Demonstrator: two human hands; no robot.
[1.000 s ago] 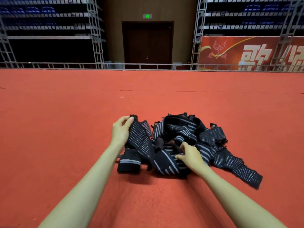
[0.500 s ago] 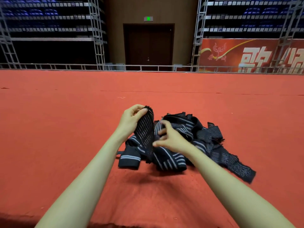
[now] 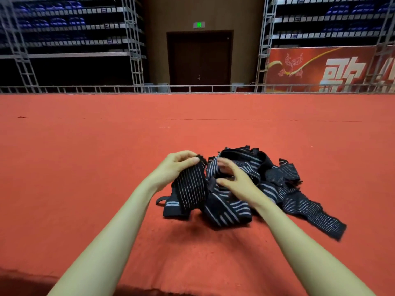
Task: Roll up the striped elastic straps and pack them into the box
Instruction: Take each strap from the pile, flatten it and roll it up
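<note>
Your left hand (image 3: 177, 165) pinches the top end of one strap (image 3: 190, 189) between thumb and forefinger and holds it up off the heap. The strap hangs down from your fingers to its grey-banded lower end, which lies on the red surface (image 3: 85, 167). Your right hand (image 3: 237, 180) hovers just beside it with fingers spread and curved. Nothing is plainly caught between them. The fingertips are blurred, so you cannot tell whether they touch the fabric.

Under and beyond your right hand sits the pile (image 3: 263, 174) of striped elastic straps, looped over one another. One long tail (image 3: 310, 212) trails out to your right. No box is in view.

This looks like the very start of the job: picking one strap out of the tangle, with nothing rolled or packed yet.

For the next move:
- Bring your right hand onto the hanging length and draw it clear of its neighbours.
- Check that its lower end is not snagged beneath the heap.
- Get it flat, then start the roll tightly from one end, since elastic tends to spring open if it is wound loosely.
</note>
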